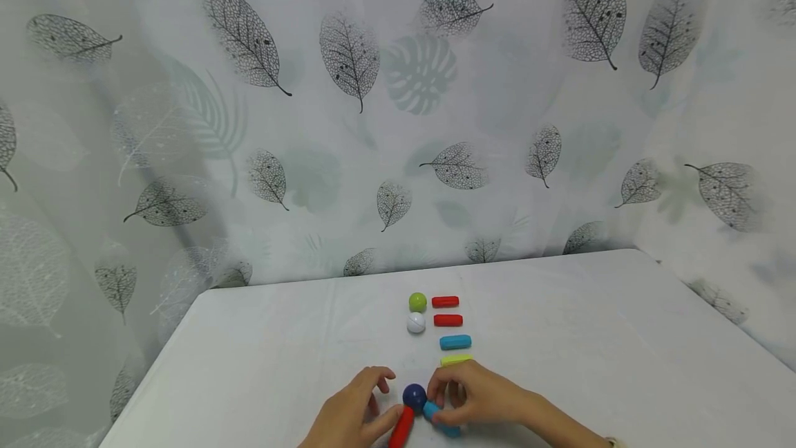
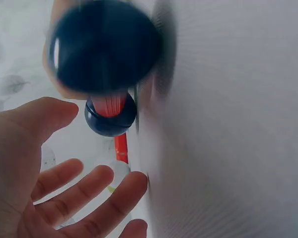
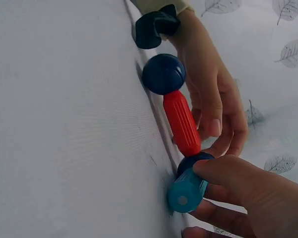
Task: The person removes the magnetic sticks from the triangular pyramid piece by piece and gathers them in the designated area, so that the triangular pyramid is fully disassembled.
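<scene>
A red ridged rod (image 1: 401,427) joins a navy ball (image 1: 414,396) at its far end. Another navy ball (image 3: 164,74) sits on the rod's near end, large in the left wrist view. My right hand (image 1: 481,393) pinches a light blue rod (image 3: 185,193) between thumb and fingers, its inner end against the far navy ball. Whether the two are attached, I cannot tell. On the other side, my left hand (image 1: 354,412) lies beside the red rod with its fingers (image 2: 89,191) spread and loosely bent, gripping nothing. Its thumb comes near the rod in the head view.
Beyond the hands, a yellow-green rod (image 1: 457,359), a blue rod (image 1: 455,342) and two red rods (image 1: 448,320) lie in a column. Left of them are a white ball (image 1: 416,323) and a green ball (image 1: 418,302). A leaf-patterned curtain (image 1: 348,157) hangs behind the white table (image 1: 280,344).
</scene>
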